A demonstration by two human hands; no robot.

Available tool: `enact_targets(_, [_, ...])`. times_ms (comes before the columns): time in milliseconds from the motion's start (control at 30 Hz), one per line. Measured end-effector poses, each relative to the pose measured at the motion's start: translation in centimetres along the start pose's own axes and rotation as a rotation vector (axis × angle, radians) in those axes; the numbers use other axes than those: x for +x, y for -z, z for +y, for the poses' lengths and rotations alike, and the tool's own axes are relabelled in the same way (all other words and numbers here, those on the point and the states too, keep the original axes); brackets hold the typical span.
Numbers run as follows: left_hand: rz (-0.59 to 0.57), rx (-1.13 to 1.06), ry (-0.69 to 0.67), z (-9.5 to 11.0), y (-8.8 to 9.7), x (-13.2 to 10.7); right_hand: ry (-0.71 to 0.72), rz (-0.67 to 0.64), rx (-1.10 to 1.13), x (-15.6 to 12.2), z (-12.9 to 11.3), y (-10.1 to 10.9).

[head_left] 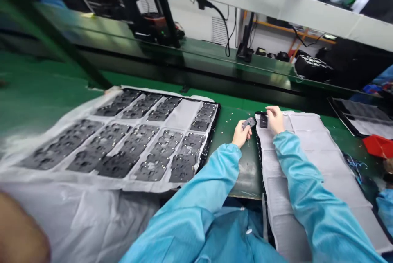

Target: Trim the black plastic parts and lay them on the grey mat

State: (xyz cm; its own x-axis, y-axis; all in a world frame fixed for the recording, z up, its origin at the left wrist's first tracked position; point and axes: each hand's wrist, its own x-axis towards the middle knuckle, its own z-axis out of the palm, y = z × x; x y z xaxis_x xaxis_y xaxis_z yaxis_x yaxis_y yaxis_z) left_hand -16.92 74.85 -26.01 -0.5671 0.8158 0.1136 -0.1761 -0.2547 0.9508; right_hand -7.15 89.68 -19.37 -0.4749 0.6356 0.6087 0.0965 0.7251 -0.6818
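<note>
Left hand is pinching a small dark-gray plate over the green tabletop, between the trays. Right hand is sitting at the far-left corner of the cloth-lined right tray, beside a black plate; can't tell whether it's gripping anything. Left tray is holding dark perforated plates.
</note>
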Motion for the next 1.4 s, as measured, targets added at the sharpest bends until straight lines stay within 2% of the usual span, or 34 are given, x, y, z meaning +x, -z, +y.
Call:
enact_targets(133, [-0.038,-0.075,-0.048,0.9,0.9,-0.8,0.009,-0.35,-0.105,-0.9,-4.1,-2.6])
enact_targets(200, [-0.022,-0.064,-0.067,1.3,1.1,-1.0,-0.007,-0.421,-0.114,-1.4,-5.1,-3.7])
enact_targets(300, [0.022,-0.048,-0.068,1.4,0.9,-0.9,-0.081,-0.404,-0.062,-2.0,-5.2,-4.7])
enact_targets(467, [0.096,0.047,-0.065,0.5,0.3,-0.6,-0.186,-0.356,0.021,-2.9,-3.3,-5.0])
enact_targets(600, [0.093,0.149,-0.071,-0.1,0.0,-0.2,-0.15,-0.311,0.012,-3.0,-2.2,-4.8])
enact_targets(1000, [0.132,0.223,-0.05,0.0,-0.6,-0.4,-0.119,-0.347,-0.05,-3.4,-1.9,-4.2])
enact_targets(1133, [0.153,0.228,-0.049,0.2,-0.4,-0.9,-0.173,-0.383,-0.028,-3.8,-2.7,-4.3])
enact_targets(1200, [0.155,0.2,-0.044,0.4,-0.2,-1.2,-0.172,-0.358,-0.044,-4.0,-3.0,-4.6])
enact_targets(1400, [0.149,0.119,-0.086,0.9,1.4,-1.3,-0.023,-0.302,-0.021,-3.7,-2.9,-5.4])
